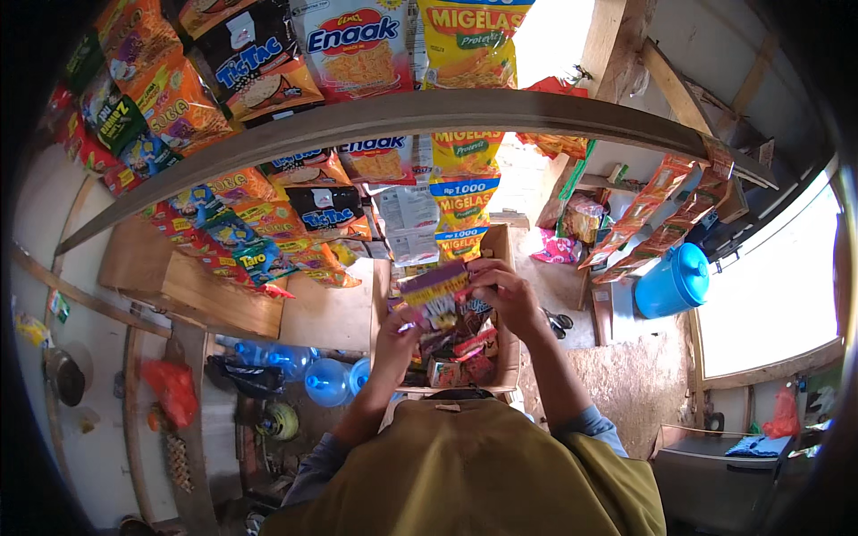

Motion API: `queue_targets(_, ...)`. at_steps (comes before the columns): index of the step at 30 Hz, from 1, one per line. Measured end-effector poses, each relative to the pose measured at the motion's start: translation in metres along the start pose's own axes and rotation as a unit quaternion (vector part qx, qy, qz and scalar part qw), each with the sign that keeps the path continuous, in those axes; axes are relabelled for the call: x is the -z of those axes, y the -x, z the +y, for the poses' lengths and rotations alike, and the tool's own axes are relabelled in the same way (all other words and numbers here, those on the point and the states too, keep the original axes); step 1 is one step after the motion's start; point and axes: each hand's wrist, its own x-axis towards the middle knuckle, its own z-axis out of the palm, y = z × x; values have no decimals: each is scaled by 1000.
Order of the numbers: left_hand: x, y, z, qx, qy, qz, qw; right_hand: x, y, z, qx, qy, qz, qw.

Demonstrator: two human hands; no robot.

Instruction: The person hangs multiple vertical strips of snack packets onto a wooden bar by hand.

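Observation:
Between my two hands I hold a purple and yellow printed snack packet (434,289), tilted over an open cardboard box (511,355). My left hand (395,335) grips its lower left side. The fingers of my right hand (504,293) pinch its right edge near a small red piece that I cannot make out. Inside the box below lie several packaged goods, among them a small carton (444,373) and red and dark wrappers (477,343). The packet hides part of the box's contents.
Strips of snack packets (261,228) and Migelas noodle packets (462,201) hang ahead from a wooden beam (429,114). A wooden box (194,288) stands left, with blue water gallons (328,382) below. To the right are scissors (558,321), hanging sachets (643,208) and a blue lidded container (672,281).

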Motion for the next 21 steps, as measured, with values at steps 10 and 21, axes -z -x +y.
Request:
queue_targets(10,-23,-4,54,92,200,-24,975,-18,30,-20,155,213,-50,963)
queue_targets(21,-35,21,86,-89,-123,109,982,-25,12,-32,174,166,87,967)
